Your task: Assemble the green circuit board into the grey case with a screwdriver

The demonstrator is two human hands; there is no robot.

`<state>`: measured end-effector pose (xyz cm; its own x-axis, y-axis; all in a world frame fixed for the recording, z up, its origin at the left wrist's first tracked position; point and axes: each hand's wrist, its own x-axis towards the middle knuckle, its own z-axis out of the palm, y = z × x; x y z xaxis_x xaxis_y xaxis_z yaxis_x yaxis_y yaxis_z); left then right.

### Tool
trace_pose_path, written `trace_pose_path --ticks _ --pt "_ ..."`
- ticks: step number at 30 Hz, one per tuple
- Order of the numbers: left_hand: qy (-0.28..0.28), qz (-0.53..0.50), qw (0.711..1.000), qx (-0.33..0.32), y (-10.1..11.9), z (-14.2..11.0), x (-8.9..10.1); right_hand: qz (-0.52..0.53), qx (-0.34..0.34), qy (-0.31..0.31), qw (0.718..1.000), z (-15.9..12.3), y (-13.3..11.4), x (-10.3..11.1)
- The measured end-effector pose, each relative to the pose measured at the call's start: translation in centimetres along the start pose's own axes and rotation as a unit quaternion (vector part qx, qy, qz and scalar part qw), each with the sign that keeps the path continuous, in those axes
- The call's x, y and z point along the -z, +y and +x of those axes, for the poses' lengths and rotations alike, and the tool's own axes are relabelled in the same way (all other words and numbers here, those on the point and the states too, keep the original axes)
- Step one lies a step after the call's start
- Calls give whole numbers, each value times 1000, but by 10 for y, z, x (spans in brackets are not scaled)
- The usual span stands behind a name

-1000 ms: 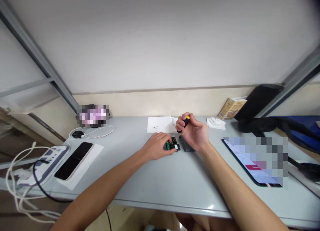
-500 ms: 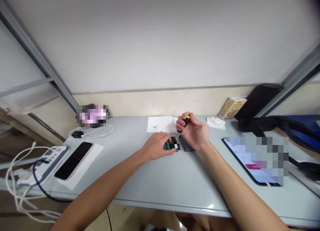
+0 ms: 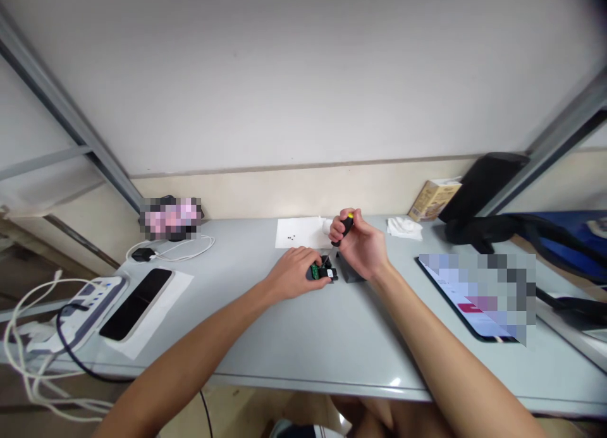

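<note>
As the left hand (image 3: 294, 273) pinches a black gadget (image 3: 325, 273), right hand (image 3: 364, 245) curled round a screwdriver (image 3: 348, 224), dark bits (image 3: 291, 237) on far paper (image 3: 298, 226)

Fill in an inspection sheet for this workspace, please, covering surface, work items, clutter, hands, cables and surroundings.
Surface: grey desk, light glare near front edge.
Work items: small black device with green circuit board; yellow-topped black tool; dark specks on white paper.
Clutter: phone left; tablet right; beige box and white tissue at back.
Hands: left hand holds the device; right hand grips the tool.
Cables: white cables and black cord by power strip.
Surroundings: pale wall, metal post.
</note>
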<state>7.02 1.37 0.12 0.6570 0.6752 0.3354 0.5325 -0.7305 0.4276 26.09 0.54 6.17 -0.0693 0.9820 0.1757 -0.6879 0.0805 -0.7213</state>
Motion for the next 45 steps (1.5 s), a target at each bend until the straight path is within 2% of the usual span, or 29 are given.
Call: trace_pose_path --ticks 9,15,22,29,41,45 --pt "-4 6 1000 -2 0 0 0 -42 5 2 999 -1 1 -3" --pt "-1 -1 1000 -6 0 0 0 -73 62 21 995 -2 8 -5" --pt "2 -28 1000 -12 -1 1 -2 -74 71 27 994 1 6 0" --pt "4 -40 999 -12 0 1 -1 -71 31 17 997 1 0 -1" --pt "5 -42 999 -8 -1 1 -5 -31 32 53 998 1 2 0" --pt "3 -39 999 -11 -2 1 -4 -20 22 43 999 1 0 3"
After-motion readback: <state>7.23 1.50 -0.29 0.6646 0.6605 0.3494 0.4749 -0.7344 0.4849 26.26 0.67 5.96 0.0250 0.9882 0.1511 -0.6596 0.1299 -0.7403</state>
